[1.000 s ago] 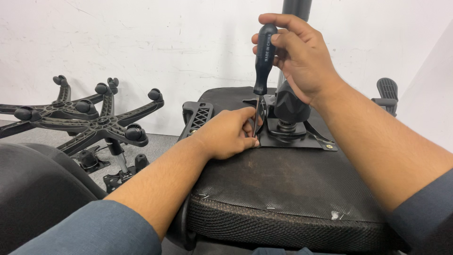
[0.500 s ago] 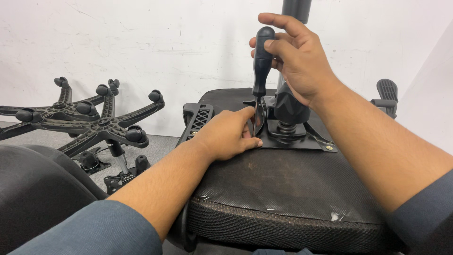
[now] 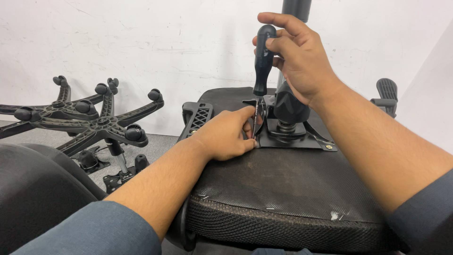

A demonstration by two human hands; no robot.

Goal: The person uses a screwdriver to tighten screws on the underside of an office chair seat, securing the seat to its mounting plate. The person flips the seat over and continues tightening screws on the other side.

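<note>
On top of an upturned chair seat (image 3: 283,189), two hands are busy with a screwdriver (image 3: 262,61). The seat lies with its black underside facing up, and a flat metal plate (image 3: 302,140) sits on it near the far edge. A thick black post (image 3: 289,101) stands up from the middle of the plate. The right hand (image 3: 297,56) is wrapped tight around the black handle of the screwdriver, which stands straight up and down. Its thin metal tip points down at the near left corner of the plate. The left hand (image 3: 226,134) rests on the seat right beside that corner, with its fingers curled and pinched around the tip. It may be holding a small screw there, but the fingers hide that spot. A black armrest (image 3: 196,118) pokes out on the left side of the seat, and another one (image 3: 387,92) shows on the right. Over on the floor to the left are two star-shaped chair bases (image 3: 85,118) with little wheels. A white wall (image 3: 141,42) is behind everything.
</note>
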